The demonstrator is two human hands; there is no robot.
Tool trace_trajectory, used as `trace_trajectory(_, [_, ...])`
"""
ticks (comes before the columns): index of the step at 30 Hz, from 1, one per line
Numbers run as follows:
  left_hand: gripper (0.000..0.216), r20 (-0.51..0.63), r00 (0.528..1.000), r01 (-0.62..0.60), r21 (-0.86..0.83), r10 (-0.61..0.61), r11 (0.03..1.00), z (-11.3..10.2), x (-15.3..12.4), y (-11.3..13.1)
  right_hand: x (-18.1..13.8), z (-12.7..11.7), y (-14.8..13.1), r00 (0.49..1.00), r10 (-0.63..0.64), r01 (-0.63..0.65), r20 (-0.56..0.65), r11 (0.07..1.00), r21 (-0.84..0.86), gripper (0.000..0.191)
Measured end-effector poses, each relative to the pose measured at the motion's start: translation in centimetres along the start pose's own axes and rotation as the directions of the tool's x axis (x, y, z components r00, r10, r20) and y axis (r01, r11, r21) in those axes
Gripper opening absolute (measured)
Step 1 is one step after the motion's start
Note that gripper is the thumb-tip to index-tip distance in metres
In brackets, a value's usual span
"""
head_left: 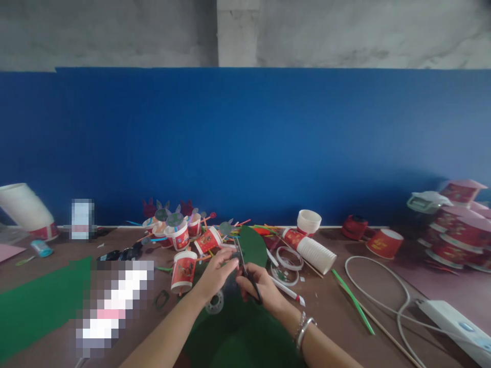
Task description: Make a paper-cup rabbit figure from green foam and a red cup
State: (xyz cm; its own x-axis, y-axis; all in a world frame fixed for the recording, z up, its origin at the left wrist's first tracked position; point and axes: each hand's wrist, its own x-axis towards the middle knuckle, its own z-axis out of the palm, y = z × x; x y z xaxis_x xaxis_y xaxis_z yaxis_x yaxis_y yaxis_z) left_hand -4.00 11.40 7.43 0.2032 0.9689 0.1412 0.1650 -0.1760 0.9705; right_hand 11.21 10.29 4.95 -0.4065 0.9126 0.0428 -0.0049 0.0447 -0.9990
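My right hand (263, 287) grips a pair of scissors (252, 282) with dark handles, the blades pointing up and away from me. Close beside the blades, my left hand (218, 273) has its fingers pinched around a small dark piece whose kind I cannot make out. Just behind both hands lies a rounded dark green sheet (253, 246). Another dark green sheet (238, 337) spreads below my wrists. A grey ring-shaped piece (215, 302) with holes is near my left wrist. To the left, a red and white paper cup (183, 273) stands upside down or tilted; I cannot tell which.
Decorated paper cups (177, 236) cluster at the back left. A stack of cups (312, 251) lies right of my hands, near a coil of clear tape or tubing (289, 259). A power strip (456, 327) with its white cable sits at right, below piled red cups (460, 237).
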Motion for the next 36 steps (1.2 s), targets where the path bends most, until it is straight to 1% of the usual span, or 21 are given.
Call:
trace_trajectory(6, [0.021, 0.004, 1.000, 0.014, 0.010, -0.014, 1.000, -0.29, -0.06, 0.25, -0.12, 0.16, -0.40, 1.000, -0.005, 0.005, -0.009, 1.000, -0.020, 0.030])
trace_trajectory(14, [0.023, 0.033, 0.999, -0.021, 0.041, 0.020, 0.999, -0.62, -0.02, 0.83, -0.16, 0.18, -0.65, 1.000, 0.001, -0.001, -0.015, 0.999, -0.044, 0.031])
trace_trajectory(17, [0.023, 0.002, 0.999, -0.041, 0.044, 0.041, 0.998, -0.62, 0.10, 0.63, -0.03, 0.12, -0.27, 1.000, 0.000, 0.000, -0.023, 0.999, -0.034, 0.030])
trace_trajectory(20, [0.023, -0.041, 0.999, -0.034, 0.025, 0.035, 0.999, -0.52, 0.20, 0.44, 0.02, 0.17, -0.07, 1.000, 0.006, -0.006, -0.029, 1.000, -0.019, 0.029])
trace_trajectory(22, [0.024, -0.044, 0.999, -0.025, 0.038, 0.027, 0.999, -0.48, 0.19, 0.44, -0.02, 0.24, -0.16, 0.999, 0.011, -0.012, -0.030, 1.000, -0.019, 0.029])
trace_trajectory(26, [0.023, 0.007, 0.999, -0.040, 0.089, 0.039, 0.995, -0.65, 0.03, 0.64, -0.16, 0.30, -0.61, 1.000, 0.015, -0.015, -0.021, 1.000, -0.016, 0.030])
trace_trajectory(30, [0.022, 0.044, 0.997, -0.061, 0.083, 0.058, 0.995, -0.85, 0.09, 0.59, -0.22, 0.20, -0.76, 1.000, -0.004, 0.004, -0.010, 0.999, -0.032, 0.030])
trace_trajectory(32, [0.022, 0.034, 0.997, -0.071, 0.076, 0.069, 0.995, -0.82, 0.21, 0.41, -0.22, 0.15, -0.69, 1.000, -0.005, 0.004, -0.016, 0.999, -0.035, 0.031])
trace_trajectory(36, [0.021, -0.042, 0.996, -0.076, 0.050, 0.078, 0.996, -0.50, 0.34, 0.04, -0.19, 0.08, -0.45, 1.000, 0.003, -0.003, -0.023, 1.000, -0.028, 0.031])
